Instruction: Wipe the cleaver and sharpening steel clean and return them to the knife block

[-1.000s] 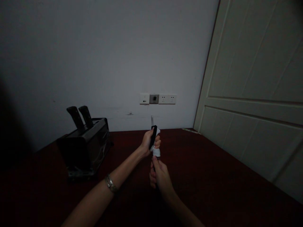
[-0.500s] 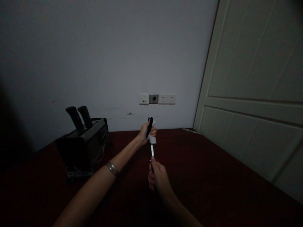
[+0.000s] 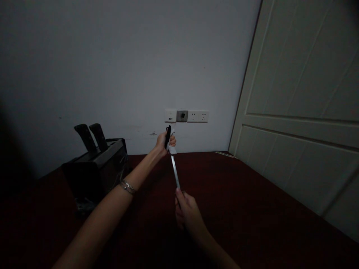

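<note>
My left hand [image 3: 162, 143], closed, reaches out over the back of the dark red table. A slim black object [image 3: 168, 136] and a crumpled white cloth or tissue [image 3: 172, 150] are in its grip; the black object's kind is unclear in the dim light. From the white cloth a long, narrow metal blade of a knife [image 3: 175, 172] slants down toward me. Its dark handle is mostly hidden inside my right hand [image 3: 186, 209], which is wrapped round it with the thumb on top. The blade's far end is covered by the cloth and left fingers.
On the left stands a black knife block [image 3: 112, 153] with two black handles [image 3: 98, 136] sticking up. Wall sockets [image 3: 193, 116] sit beyond my hands. A pale panelled door [image 3: 294, 157] borders the table [image 3: 238, 194] on the right.
My left hand, with the black object and cloth, has moved away, up and slightly left. More of the blade shows between the hands. My right hand has stayed almost in place.
</note>
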Available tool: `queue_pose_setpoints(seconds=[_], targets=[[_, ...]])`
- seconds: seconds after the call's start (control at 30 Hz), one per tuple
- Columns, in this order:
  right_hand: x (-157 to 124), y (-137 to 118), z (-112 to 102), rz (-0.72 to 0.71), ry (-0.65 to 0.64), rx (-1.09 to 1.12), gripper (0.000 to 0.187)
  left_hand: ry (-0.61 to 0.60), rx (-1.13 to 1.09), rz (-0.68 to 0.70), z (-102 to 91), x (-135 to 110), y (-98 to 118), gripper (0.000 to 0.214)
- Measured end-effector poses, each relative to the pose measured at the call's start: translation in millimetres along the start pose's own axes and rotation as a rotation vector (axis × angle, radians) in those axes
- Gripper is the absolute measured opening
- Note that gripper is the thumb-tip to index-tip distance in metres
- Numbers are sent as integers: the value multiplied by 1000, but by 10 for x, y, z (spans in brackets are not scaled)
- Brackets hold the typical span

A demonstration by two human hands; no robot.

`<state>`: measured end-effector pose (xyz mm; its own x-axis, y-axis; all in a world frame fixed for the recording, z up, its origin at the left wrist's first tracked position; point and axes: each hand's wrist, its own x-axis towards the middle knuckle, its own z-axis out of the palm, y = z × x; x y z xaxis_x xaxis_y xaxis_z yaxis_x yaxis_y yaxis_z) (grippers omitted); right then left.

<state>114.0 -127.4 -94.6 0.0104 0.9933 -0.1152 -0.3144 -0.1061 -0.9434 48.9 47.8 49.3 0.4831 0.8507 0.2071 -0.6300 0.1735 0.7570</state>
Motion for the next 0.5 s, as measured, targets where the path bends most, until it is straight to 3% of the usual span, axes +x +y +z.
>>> queue_pose_setpoints(seconds=[0.2, 0.33, 0.5], targets=[[-56, 32, 26, 7, -70, -86, 52, 59, -185, 200, -298, -69, 329, 38], [-74, 52, 37, 13, -100, -97, 51, 116, -286, 160, -556, -176, 310, 39], [-73, 60, 34, -24, -101, -162, 49, 358, -444, 167, -997, -250, 262, 38]])
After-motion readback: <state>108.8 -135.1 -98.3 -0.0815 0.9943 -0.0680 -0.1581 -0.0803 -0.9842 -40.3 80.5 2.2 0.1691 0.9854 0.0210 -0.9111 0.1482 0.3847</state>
